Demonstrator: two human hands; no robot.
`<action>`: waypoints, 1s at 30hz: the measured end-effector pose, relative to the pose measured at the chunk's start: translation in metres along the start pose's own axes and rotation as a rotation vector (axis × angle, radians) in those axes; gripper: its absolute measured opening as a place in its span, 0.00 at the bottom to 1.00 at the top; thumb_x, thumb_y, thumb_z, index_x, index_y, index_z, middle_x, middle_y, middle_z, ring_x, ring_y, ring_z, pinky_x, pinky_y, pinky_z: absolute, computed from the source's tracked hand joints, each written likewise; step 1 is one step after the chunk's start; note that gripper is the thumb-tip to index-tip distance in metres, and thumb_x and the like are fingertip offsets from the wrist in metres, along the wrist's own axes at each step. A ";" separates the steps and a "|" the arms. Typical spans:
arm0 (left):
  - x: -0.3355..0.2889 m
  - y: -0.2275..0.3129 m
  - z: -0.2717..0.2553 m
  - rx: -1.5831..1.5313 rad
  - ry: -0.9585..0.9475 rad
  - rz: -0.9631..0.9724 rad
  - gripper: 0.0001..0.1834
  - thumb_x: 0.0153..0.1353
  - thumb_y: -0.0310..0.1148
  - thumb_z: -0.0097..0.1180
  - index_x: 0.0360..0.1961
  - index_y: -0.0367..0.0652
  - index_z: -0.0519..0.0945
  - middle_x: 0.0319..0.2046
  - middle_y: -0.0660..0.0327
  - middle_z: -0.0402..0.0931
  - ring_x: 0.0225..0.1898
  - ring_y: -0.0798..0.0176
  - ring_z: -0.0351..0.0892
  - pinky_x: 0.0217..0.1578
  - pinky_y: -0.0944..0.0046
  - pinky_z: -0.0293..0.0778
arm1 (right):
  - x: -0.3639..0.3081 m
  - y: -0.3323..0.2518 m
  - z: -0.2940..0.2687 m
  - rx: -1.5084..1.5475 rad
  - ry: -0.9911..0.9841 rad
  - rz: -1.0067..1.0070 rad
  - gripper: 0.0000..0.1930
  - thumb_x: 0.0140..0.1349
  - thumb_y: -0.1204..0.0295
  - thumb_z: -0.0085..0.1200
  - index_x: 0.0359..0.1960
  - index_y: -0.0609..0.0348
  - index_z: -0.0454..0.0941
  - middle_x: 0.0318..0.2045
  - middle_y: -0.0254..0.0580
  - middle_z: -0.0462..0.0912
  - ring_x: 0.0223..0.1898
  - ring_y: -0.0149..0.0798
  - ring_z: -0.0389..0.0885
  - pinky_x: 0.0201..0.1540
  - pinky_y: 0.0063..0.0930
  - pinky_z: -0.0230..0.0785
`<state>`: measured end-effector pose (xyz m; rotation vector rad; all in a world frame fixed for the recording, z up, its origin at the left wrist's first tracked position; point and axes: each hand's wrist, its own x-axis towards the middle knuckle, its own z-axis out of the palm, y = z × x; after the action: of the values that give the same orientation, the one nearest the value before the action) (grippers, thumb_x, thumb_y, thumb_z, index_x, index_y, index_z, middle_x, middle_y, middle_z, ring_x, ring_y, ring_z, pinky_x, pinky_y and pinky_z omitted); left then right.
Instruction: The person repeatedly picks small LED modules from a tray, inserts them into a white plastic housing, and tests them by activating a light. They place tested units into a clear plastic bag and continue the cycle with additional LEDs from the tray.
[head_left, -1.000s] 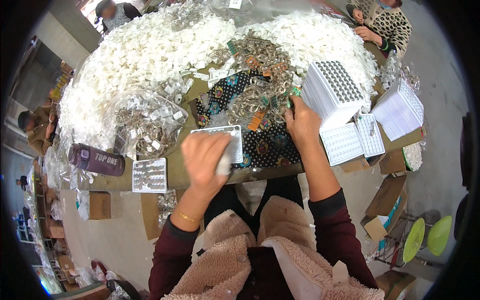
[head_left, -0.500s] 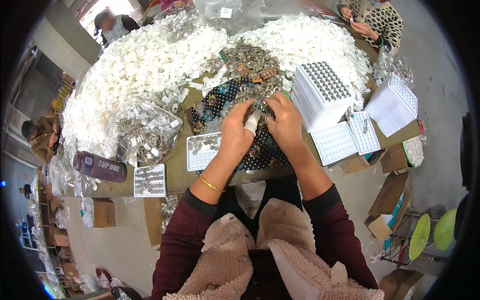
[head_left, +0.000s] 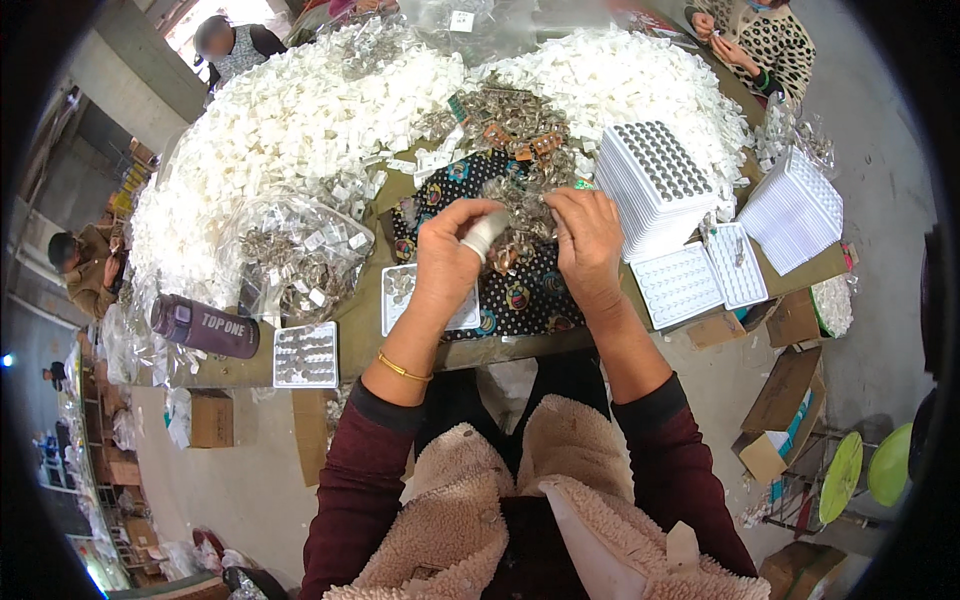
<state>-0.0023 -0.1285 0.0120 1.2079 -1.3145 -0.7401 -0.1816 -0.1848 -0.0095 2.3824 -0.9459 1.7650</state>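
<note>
My left hand (head_left: pixel 452 250) is closed in a pinch over the patterned dark cloth (head_left: pixel 517 296); whatever its fingers hold is too small to make out. A white covering (head_left: pixel 485 234) wraps one of its digits. To the right, my right hand (head_left: pixel 588 240) pinches too, its fingertips at the edge of a pile of small metal pieces (head_left: pixel 522 185). What sits in that pinch is hidden. Beneath my left wrist lies a white tray (head_left: pixel 462 318) with round metal pieces, partly covered by the arm. Another white tray (head_left: pixel 333 357) of metal pieces stands at the table's front edge.
Heaps of small white pieces (head_left: pixel 290 140) cover the far table. A clear bag of metal parts (head_left: pixel 300 262) and a purple bottle (head_left: pixel 205 327) stand left. Stacked white trays (head_left: pixel 650 195) rise on the right, beside a pale tray (head_left: pixel 677 286). Other people sit around the table.
My hands have moved apart, the left going left and the right going right. More of the metal pile and cloth shows between them. The whole view has shifted slightly.
</note>
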 end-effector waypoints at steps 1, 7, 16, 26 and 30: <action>0.001 0.002 -0.004 -0.071 0.001 -0.066 0.08 0.65 0.24 0.60 0.44 0.37 0.84 0.32 0.64 0.82 0.33 0.73 0.80 0.37 0.71 0.76 | -0.001 0.001 0.001 0.039 -0.014 0.035 0.14 0.52 0.80 0.62 0.43 0.62 0.80 0.40 0.41 0.82 0.40 0.45 0.80 0.42 0.38 0.71; 0.002 0.010 0.001 -0.321 -0.072 -0.200 0.10 0.69 0.30 0.58 0.47 0.37 0.83 0.37 0.62 0.83 0.33 0.70 0.81 0.39 0.69 0.79 | -0.010 -0.004 0.007 0.381 -0.249 0.231 0.19 0.52 0.79 0.67 0.47 0.64 0.78 0.39 0.43 0.80 0.37 0.42 0.80 0.40 0.32 0.74; 0.010 0.014 -0.009 -0.406 0.106 -0.039 0.10 0.69 0.31 0.59 0.45 0.36 0.84 0.38 0.63 0.82 0.31 0.72 0.79 0.36 0.71 0.77 | -0.009 0.001 0.001 0.425 -0.057 0.298 0.19 0.54 0.81 0.64 0.49 0.62 0.78 0.44 0.44 0.80 0.38 0.39 0.80 0.42 0.29 0.75; -0.002 0.002 0.001 0.162 0.056 0.146 0.12 0.65 0.27 0.60 0.50 0.41 0.82 0.47 0.59 0.77 0.43 0.65 0.77 0.43 0.67 0.73 | -0.008 -0.001 -0.011 0.927 -0.121 0.738 0.16 0.73 0.68 0.51 0.55 0.64 0.79 0.37 0.34 0.82 0.44 0.26 0.78 0.53 0.23 0.71; -0.008 0.010 0.011 0.419 0.002 0.478 0.30 0.57 0.32 0.68 0.61 0.41 0.75 0.60 0.51 0.71 0.58 0.50 0.72 0.56 0.57 0.69 | 0.006 -0.014 -0.024 0.812 -0.071 0.754 0.15 0.74 0.69 0.50 0.55 0.65 0.79 0.40 0.36 0.82 0.40 0.26 0.79 0.45 0.22 0.74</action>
<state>-0.0164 -0.1211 0.0169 1.1433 -1.7271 -0.1204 -0.1947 -0.1671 0.0093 2.7260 -1.5108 2.7842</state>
